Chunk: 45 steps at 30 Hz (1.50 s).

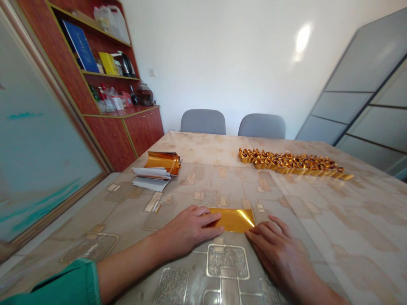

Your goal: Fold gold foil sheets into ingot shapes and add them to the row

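The head view takes in a white wall, (206, 55) well beyond the gold sheet. (233, 219) The patterned table (318, 220) spreads out on every side of the sheet, which lies flat on it, its long edges running left to right. Far to the left of the sheet and beyond it stands a red cabinet, (104, 133) its shelves bearing a blue box, (81, 45) a yellow box (108, 64) and a jar, (145, 94) among other things. Far to the right of the sheet are grey panels. (349, 76) Two grey chairs (203, 121) stand side by side beyond the sheet, at the table's far edge.

Beyond the sheet and to its right, many folded gold pieces (292, 163) sit packed close together in a long band. Beyond the sheet and to its left lies a pile (162, 163) of curled gold sheets and pale ones.

The left hand, (195, 226) below a green sleeve, (70, 284) lies palm down over the sheet's left end, fingers close together; whether it grips or only presses, I cannot tell. The right hand (275, 241) has its lower fingertips at the sheet's near right corner, other fingers slightly raised; whether they pinch it, I cannot tell. A bright streak crosses the sheet beside that corner.
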{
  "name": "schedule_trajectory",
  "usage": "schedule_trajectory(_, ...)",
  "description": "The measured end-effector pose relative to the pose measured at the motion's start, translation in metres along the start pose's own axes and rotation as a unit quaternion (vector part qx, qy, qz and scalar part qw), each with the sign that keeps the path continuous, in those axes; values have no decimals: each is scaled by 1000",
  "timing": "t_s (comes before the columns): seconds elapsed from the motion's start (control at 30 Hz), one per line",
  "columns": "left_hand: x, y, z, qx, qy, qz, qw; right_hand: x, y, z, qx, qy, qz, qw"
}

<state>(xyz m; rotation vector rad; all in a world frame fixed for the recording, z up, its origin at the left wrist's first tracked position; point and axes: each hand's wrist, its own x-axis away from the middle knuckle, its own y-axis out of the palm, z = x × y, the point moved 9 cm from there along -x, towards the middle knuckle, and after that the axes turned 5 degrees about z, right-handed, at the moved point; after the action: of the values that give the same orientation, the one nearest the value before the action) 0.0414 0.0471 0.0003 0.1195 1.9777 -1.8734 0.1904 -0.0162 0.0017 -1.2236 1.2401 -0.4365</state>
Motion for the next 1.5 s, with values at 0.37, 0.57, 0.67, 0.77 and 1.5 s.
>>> schedule_trajectory(0.37,35,-21,-10,-25,-29,22,999,-8,0,0,-54,8,-17,998)
schedule_trajectory(0.57,-15,-11,25,40,-98,1,994,-10,2,3,-58,19,-14,998)
schedule_trajectory(0.67,-30,5,34,46,-110,-37,992,-11,4,3,-53,17,-24,998)
schedule_trajectory(0.77,-24,12,30,41,-122,-48,991,-12,4,3,-52,15,-27,998)
schedule_trajectory(1.5,7,-16,-2,-57,-51,42,996,-54,12,-5,28,-117,-103,987)
